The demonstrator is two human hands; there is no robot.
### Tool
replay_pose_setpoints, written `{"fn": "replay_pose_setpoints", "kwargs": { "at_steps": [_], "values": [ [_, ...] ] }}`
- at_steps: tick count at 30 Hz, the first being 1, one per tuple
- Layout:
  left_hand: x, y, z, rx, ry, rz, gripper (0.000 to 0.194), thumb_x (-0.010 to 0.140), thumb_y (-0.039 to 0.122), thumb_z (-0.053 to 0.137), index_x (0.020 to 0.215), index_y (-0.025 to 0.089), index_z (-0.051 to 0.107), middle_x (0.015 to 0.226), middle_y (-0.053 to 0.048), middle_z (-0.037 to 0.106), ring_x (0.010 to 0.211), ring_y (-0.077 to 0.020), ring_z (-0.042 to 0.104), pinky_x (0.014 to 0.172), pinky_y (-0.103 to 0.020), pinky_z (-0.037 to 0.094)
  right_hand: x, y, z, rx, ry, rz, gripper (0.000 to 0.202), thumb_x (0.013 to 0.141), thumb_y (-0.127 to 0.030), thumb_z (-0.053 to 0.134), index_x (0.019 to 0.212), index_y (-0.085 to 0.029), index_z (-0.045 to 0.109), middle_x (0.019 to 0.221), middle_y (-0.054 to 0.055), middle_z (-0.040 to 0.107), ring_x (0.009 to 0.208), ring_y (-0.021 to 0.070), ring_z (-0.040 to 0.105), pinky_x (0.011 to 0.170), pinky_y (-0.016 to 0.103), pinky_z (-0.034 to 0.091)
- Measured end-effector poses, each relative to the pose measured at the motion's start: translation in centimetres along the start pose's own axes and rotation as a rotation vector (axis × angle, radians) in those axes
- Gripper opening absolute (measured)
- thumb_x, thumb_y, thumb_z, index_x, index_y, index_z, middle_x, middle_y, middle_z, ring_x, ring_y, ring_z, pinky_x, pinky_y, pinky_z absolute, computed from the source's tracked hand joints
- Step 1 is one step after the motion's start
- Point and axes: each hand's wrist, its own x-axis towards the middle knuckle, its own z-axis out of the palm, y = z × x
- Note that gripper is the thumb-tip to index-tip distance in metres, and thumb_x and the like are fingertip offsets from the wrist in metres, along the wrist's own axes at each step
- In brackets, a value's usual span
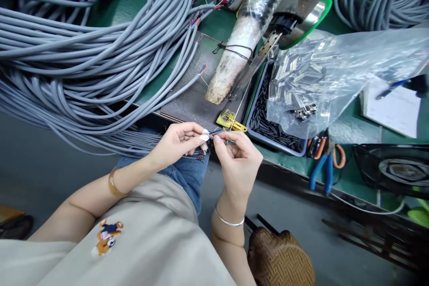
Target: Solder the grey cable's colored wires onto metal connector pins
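Observation:
My left hand (pixel 182 143) pinches the end of a grey cable, with white tips on its thumb and finger. Thin coloured wires (pixel 215 132) stick out from that pinch toward the right. The thumb and forefinger of my right hand (pixel 237 154) are closed on these wires. Just beyond the hands, a yellow piece (pixel 226 118) with a yellow-handled tool (pixel 238 126) lies at the table's front edge. Below my left hand, several dark-tipped wire ends (pixel 201 157) hang over my lap.
Bundles of grey cable (pixel 110 44) cover the left. Right of the hands are a tray of black tubes (pixel 264 120), a clear bag of metal parts (pixel 308 76), pliers (pixel 324 170) and paper (pixel 395 107). A wrapped white tube (pixel 231 58) slants above. A woven stool (pixel 279 259) stands below.

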Motion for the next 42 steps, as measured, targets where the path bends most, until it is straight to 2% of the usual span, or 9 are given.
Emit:
{"fn": "replay_pose_setpoints", "kwargs": {
  "at_steps": [7,10,12,15,19,24,28,34,42],
  "values": [
    [0.2,-0.5,0.0,0.135,-0.019,0.133,0.022,0.082,0.032,0.08,0.087,0.012,0.072,0.075,-0.004,0.074,0.064,-0.0099,0.064,0.062,-0.02,0.052,-0.1,0.5,-0.3,-0.007,0.004,-0.042,0.006,0.088,-0.02,0.07,0.082,-0.019,0.073,0.074,-0.003,0.065,0.052,0.006,0.043,0.049,0.022,0.033],
    [0.2,-0.6,-0.2,0.326,-0.019,0.278,0.014,0.088,0.027,0.073,0.088,0.013,0.075,0.084,-0.007,0.078,0.077,-0.0137,0.071,0.075,-0.024,0.057,-0.3,0.4,-0.6,-0.11,0.01,-0.111,0.008,0.09,-0.019,0.068,0.083,-0.02,0.071,0.075,-0.003,0.066,0.053,0.0067,0.046,0.051,0.023,0.038],
    [0.1,-0.7,-0.2,0.503,-0.033,0.407,0.012,0.092,0.023,0.069,0.091,0.015,0.077,0.092,-0.008,0.081,0.086,-0.0162,0.073,0.084,-0.027,0.057,-0.5,0.2,-0.9,-0.245,0.025,-0.208,0.008,0.091,-0.017,0.067,0.086,-0.021,0.072,0.078,-0.002,0.069,0.061,0.009,0.056,0.059,0.024,0.046],
    [-0.2,-0.7,0.3,0.651,-0.016,0.517,0.015,0.095,0.024,0.063,0.094,0.017,0.077,0.095,-0.009,0.081,0.086,-0.0168,0.073,0.083,-0.027,0.057,-0.8,-0.1,-1.1,-0.306,0.062,-0.263,0.007,0.09,-0.017,0.068,0.087,-0.022,0.071,0.078,-0.002,0.069,0.067,0.0103,0.061,0.064,0.024,0.049],
    [-0.8,-0.4,1.2,0.453,-0.005,0.302,0.022,0.099,0.035,0.059,0.092,0.015,0.069,0.075,-0.004,0.075,0.054,-0.0086,0.06,0.054,-0.019,0.048,-1.0,0.1,-1.1,-0.044,0.034,-0.04,0.012,0.091,-0.024,0.069,0.08,-0.02,0.071,0.071,-0.003,0.06,0.052,0.0071,0.044,0.047,0.023,0.034],
    [-0.8,0.5,1.3,0.135,-0.088,0.077,0.033,0.092,0.046,0.069,0.094,0.015,0.061,0.071,-0.001,0.07,0.044,-0.0051,0.05,0.041,-0.017,0.039,-0.9,0.8,-0.8,0.085,0.083,0.056,0.013,0.091,-0.032,0.07,0.09,-0.02,0.076,0.078,0.0,0.064,0.058,0.0078,0.051,0.051,0.022,0.039],
    [-0.6,0.6,0.9,0.065,-0.071,0.043,0.03,0.089,0.041,0.073,0.094,0.015,0.06,0.072,-0.001,0.07,0.044,-0.0045,0.051,0.042,-0.016,0.041,-0.7,0.9,-0.8,0.111,0.144,0.041,0.014,0.091,-0.033,0.072,0.088,-0.02,0.077,0.081,0.001,0.069,0.06,0.0085,0.055,0.053,0.022,0.042],
    [-0.5,0.3,0.8,0.04,-0.063,0.031,0.029,0.087,0.038,0.076,0.093,0.015,0.06,0.07,0.0,0.07,0.045,-0.0042,0.051,0.043,-0.015,0.041,-0.6,0.7,-0.8,0.133,0.1,0.056,0.008,0.089,-0.029,0.074,0.087,-0.022,0.077,0.081,0.0,0.067,0.06,0.008,0.053,0.053,0.022,0.04],
    [-0.4,0.1,0.8,0.04,-0.072,0.059,0.027,0.086,0.035,0.076,0.093,0.013,0.061,0.071,0.0,0.069,0.048,-0.004,0.053,0.045,-0.014,0.043,-0.6,0.5,-0.6,0.159,0.057,0.126,0.008,0.087,-0.027,0.074,0.082,-0.02,0.073,0.079,-0.002,0.064,0.053,0.0049,0.04,0.047,0.022,0.029]
  ]
}}
